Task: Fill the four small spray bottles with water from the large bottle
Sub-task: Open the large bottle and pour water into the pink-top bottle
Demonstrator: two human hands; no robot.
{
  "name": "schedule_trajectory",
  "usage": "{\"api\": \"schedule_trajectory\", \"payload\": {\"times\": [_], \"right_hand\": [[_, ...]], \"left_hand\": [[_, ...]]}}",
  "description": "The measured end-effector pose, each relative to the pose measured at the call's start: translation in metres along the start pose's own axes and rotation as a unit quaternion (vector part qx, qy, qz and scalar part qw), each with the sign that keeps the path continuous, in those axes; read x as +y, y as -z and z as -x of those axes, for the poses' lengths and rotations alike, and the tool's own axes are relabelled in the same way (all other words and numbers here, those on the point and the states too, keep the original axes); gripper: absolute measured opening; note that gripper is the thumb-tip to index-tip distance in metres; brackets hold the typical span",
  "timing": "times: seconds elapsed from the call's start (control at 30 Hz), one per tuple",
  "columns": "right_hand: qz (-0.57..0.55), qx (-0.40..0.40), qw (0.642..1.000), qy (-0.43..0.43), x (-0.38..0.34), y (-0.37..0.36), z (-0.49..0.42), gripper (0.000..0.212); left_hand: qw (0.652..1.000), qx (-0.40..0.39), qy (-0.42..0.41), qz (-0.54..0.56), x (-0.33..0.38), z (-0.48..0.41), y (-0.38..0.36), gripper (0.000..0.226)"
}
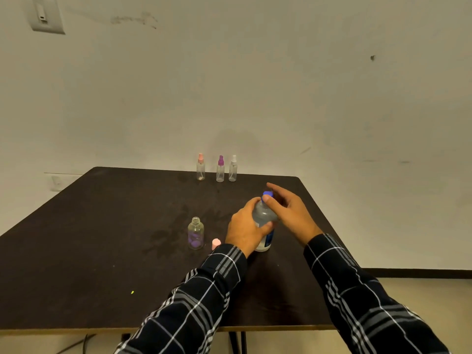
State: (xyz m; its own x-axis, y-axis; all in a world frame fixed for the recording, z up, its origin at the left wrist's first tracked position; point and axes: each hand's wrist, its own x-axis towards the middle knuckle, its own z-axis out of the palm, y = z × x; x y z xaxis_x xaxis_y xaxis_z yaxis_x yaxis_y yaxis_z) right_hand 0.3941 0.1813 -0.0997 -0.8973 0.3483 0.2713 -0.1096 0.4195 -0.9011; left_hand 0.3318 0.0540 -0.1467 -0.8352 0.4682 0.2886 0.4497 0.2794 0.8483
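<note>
Plaid sleeves [204, 302] crossed the near edge of the tabletop [76, 251]. My left hand [242, 226] wrapped around the body of the large bottle [263, 214], steadying it upright on the tabletop. My right hand [288, 210] pinched its blue cap [267, 193], I judged to unscrew it for pouring. Just left stood an uncapped small spray bottle [195, 233] with its pink spray head [216, 244] set down beside it, ready for water. Three capped spray bottles [220, 168] stood in a row at the far edge.

Scuffed off-white wall [255, 85], switch plate [46, 15] upper left; dark table [102, 238], beige floor [439, 290] right
</note>
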Motion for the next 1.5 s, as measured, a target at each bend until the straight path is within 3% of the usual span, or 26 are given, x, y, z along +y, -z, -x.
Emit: {"api": "schedule_trajectory", "payload": {"times": [0.17, 0.27, 0.37, 0.43, 0.6, 0.8, 0.93, 1.1, 1.33, 1.4, 1.5], "right_hand": [[0.057, 0.097, 0.993, -0.017, -0.002, -0.006, -0.007, 0.034], [0.076, 0.031, 0.997, 0.009, 0.000, 0.004, -0.008, 0.025], [0.074, -0.040, 0.996, 0.006, -0.001, 0.013, -0.007, 0.035], [0.069, -0.045, 0.997, 0.002, -0.003, 0.013, -0.009, 0.038], [0.130, 0.035, 0.991, 0.022, -0.004, -0.001, -0.015, 0.028], [0.044, 0.113, 0.992, 0.040, 0.001, 0.003, -0.009, 0.034], [0.104, 0.179, 0.978, -0.035, 0.028, 0.014, -0.002, 0.030], [0.229, 0.098, 0.956, -0.157, 0.059, 0.015, 0.015, 0.025], [0.293, 0.032, 0.936, -0.194, 0.079, 0.004, 0.029, 0.025], [0.302, 0.018, 0.931, -0.203, 0.080, 0.004, 0.029, 0.033], [0.326, -0.011, 0.922, -0.209, 0.076, 0.005, 0.025, 0.068]], "left_hand": [[1.000, -0.002, -0.001, -0.004, -0.001, 0.000, -0.001, 0.070], [1.000, -0.009, 0.002, -0.008, -0.001, -0.001, 0.000, 0.072], [1.000, -0.009, 0.001, -0.011, -0.001, -0.001, -0.001, 0.072], [1.000, -0.004, 0.001, -0.012, -0.002, -0.002, -0.002, 0.072], [1.000, -0.002, -0.001, -0.011, -0.004, -0.002, -0.001, 0.068], [1.000, -0.005, -0.004, -0.007, -0.005, -0.002, -0.002, 0.076], [1.000, -0.004, -0.007, -0.015, -0.007, -0.002, -0.002, 0.077], [1.000, -0.005, 0.001, -0.025, -0.006, -0.003, -0.003, 0.079], [0.999, -0.017, 0.020, -0.043, 0.001, 0.000, 0.001, 0.086], [0.999, -0.019, 0.025, -0.035, 0.002, 0.002, -0.001, 0.089], [0.998, -0.036, 0.045, -0.039, 0.004, 0.004, 0.002, 0.109]]}}
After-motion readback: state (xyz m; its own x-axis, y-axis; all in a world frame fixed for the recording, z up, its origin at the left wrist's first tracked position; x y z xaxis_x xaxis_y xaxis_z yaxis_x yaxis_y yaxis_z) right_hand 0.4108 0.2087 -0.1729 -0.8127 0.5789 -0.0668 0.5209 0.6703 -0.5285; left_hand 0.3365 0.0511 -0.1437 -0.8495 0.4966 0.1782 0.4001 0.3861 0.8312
